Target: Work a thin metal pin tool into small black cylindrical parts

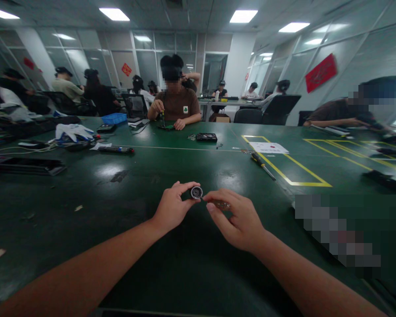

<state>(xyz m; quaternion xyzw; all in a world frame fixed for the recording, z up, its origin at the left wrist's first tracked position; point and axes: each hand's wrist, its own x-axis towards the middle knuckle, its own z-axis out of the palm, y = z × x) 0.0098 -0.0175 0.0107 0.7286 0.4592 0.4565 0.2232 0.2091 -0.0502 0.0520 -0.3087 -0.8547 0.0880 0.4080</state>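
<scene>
My left hand pinches a small round metal part between thumb and fingers. Its open ring-shaped end, with a dark centre, faces me. Closed around a small screwdriver with a see-through brownish handle is my right hand. The screwdriver's thin tip points left, right by the lower right rim of the round part; whether it touches cannot be made out. Both hands are held over the green table, close together.
A yellow-black screwdriver lies by yellow tape and a white sheet. A black box-like part, white-blue gloves, a blue tray and a dark pen-like tool lie farther off. A co-worker sits opposite.
</scene>
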